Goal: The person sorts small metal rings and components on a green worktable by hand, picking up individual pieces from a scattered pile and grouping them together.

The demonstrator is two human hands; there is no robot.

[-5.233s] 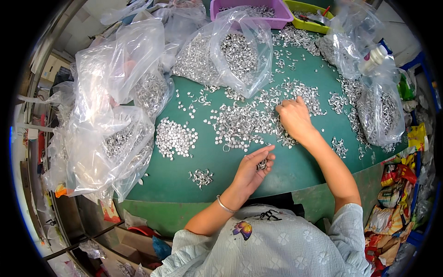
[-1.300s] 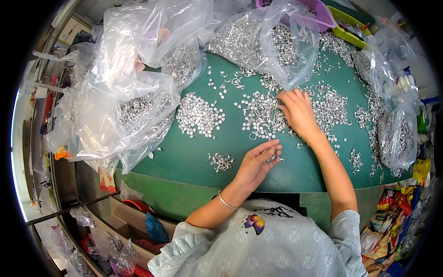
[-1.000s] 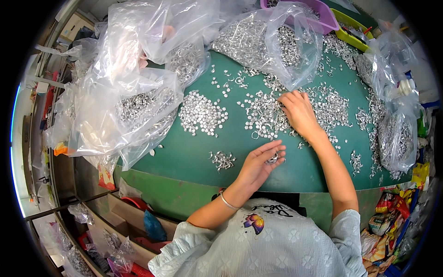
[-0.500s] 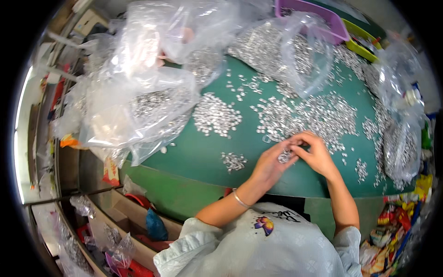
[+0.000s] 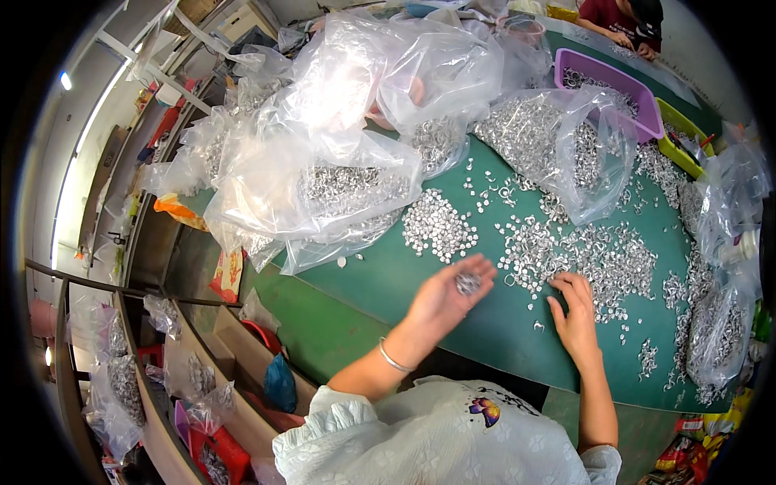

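Observation:
My left hand is turned palm up over the table, with a small clump of silver metal pieces lying in its palm. A bracelet circles that wrist. Beside it to the right, my right hand is palm down, thumb apart from the curved fingers. Its fingertips are at the near edge of a loose spread of shiny ring-like metal pieces; nothing shows between them. Just beyond my left hand is a rounded heap of small silver pieces. The exact shape of the pieces is too small to make out.
Clear plastic bags of metal pieces crowd the left and back of the green table. A purple basin and a yellow-green tray stand at the far right. Another person works beyond them. Open drawers are at left.
My hands, together over the left palm before, are now apart. The right hand has gone to the spread's near edge; the left has opened out flatter. The view has shifted, bringing another person in.

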